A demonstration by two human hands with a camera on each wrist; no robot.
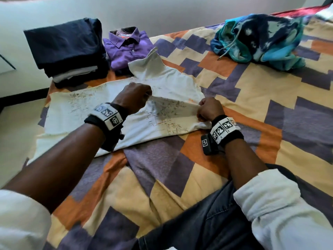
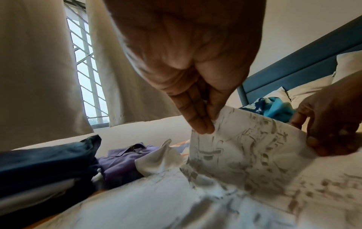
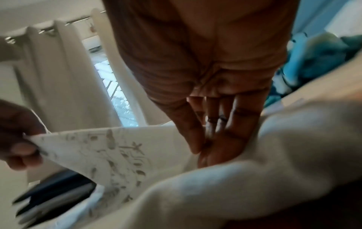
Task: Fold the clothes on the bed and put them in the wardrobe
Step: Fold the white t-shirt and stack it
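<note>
Head view: white shirt (image 1: 111,112) spread on the bed (image 1: 252,109), under both hands. Left hand (image 1: 134,97) pinches a raised flap near the shirt's middle; right hand (image 1: 210,109) grips the shirt's right edge. Flap is taut between them. Beyond the left hand: folded dark stack (image 1: 66,49) and folded purple shirt (image 1: 128,46), touching. Far beyond the right hand: unfolded blue hoodie (image 1: 259,38). No wardrobe in view, no containers to report.

Left wrist view: left fingers (image 2: 197,119) and thumb pressed together on the flap's top corner; right hand (image 2: 331,124) holds the other corner. Printed side of the shirt (image 2: 245,155) stands up off the bed. Dark stack (image 2: 45,159) to the left.

Right wrist view: blurred. Right fingers (image 3: 231,131) tucked into the cloth, thumb on the other side, so a grip on the shirt (image 3: 215,193). Left hand (image 3: 17,136) pinches the far corner.

Step, I judge: folding one side over. To do well: keep both corners level and taut, lay the flap straight across, align edges, smooth before release.
</note>
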